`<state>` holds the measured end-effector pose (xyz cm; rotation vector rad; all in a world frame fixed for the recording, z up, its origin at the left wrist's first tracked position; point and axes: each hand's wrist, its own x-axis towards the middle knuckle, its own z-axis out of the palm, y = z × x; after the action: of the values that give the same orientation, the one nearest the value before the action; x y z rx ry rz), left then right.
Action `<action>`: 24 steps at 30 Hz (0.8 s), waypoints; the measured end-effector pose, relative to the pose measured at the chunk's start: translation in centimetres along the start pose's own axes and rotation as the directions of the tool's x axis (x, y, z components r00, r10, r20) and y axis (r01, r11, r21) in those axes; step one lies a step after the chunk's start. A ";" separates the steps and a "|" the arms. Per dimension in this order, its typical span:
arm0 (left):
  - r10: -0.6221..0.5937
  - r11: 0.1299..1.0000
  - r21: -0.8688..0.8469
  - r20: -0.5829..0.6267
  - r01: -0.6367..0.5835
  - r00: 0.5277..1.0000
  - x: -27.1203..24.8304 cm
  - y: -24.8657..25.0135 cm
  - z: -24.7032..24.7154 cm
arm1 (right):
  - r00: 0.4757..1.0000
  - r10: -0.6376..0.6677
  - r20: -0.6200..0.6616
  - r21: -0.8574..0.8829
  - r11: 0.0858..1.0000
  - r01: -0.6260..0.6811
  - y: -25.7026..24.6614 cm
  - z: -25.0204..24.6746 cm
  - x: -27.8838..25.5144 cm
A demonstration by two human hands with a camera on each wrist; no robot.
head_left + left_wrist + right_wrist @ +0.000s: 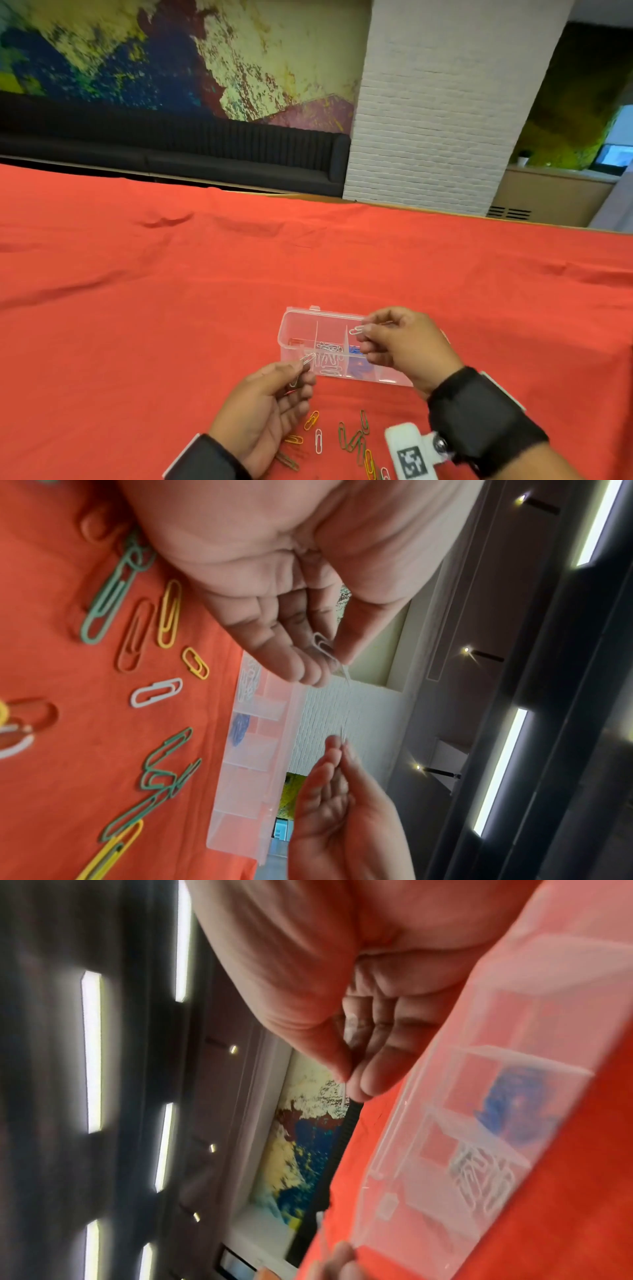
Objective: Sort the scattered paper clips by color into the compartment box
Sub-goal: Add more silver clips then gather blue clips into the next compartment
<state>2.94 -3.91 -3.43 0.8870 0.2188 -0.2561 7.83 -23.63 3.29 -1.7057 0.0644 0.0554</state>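
Head view: both hands are raised over the clear compartment box [346, 346], which rests on the red-covered tabletop [171, 291]. The right hand [397, 342] pinches a white paper clip [356, 330] between thumb and fingers above the box's far middle region; the left hand [270, 401] pinches a second white clip [307, 358] at the box's near left corner, its remaining fingers loosely curled. Inside the box, one compartment holds white clips [329, 358], the one to its right holds blue clips [358, 354], and something red shows faintly at the left end. Unsorted green clips [352, 440], yellow clips [311, 420] and a loose white clip [318, 441] lie scattered on the cloth just before the person. Left wrist view: the green clips [161, 777] appear partly interlinked. Handling, as a judgement: each clip is light, thin, stiff wire with a smooth coating, so it is likely to slip; a fingertip pinch across the flat loops, near one rounded end, suits it best. Linked clips probably need separating before release. The held white clips presumably belong in the white compartment.
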 end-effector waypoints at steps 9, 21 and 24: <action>0.055 0.997 -0.061 -0.007 -0.055 0.998 -0.4 0.2 -0.3 | 0.975 -0.188 0.118 -0.739 0.640 0.213 -0.8 2.9 3.0; 0.010 1.000 0.015 0.079 -0.011 0.997 -1.0 0.1 0.3 | 0.947 -0.063 0.316 -0.185 0.975 0.127 1.5 1.8 -3.0; -0.010 0.999 0.042 0.099 0.005 0.995 -1.3 0.1 0.4 | 0.937 -0.030 0.349 -0.069 0.996 0.057 2.2 1.3 -3.5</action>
<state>1.75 -4.01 -2.69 0.9125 0.1246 -0.3120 4.19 -22.64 1.25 -1.7511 -0.2425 0.3297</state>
